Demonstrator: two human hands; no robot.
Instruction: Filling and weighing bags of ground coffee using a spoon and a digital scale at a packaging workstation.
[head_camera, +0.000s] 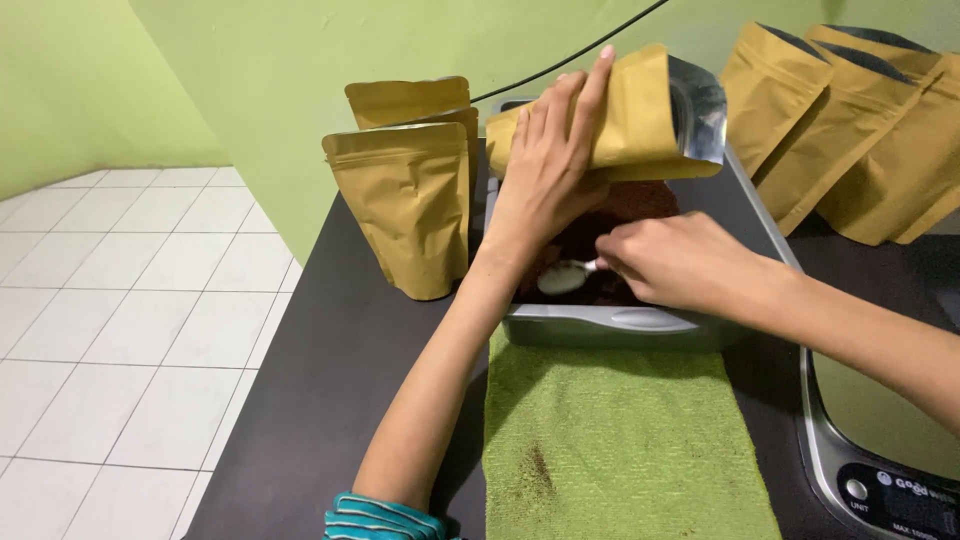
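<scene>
My left hand (548, 165) grips a tan stand-up pouch (640, 115), tilted on its side with its silver-lined mouth facing right, above a grey tray (600, 325). Dark brown powder (635, 205) fills the tray. My right hand (685, 262) holds a small white spoon (565, 277), its bowl resting low in the powder near the tray's front. The spoon's handle is hidden in my fingers.
Two sealed tan pouches (410, 205) stand upright left of the tray on a black table (340, 380). Several open pouches (850, 120) lean against the green wall at right. A green cloth (620, 440) lies before the tray, a digital scale (880, 450) at lower right. White tiled floor lies left.
</scene>
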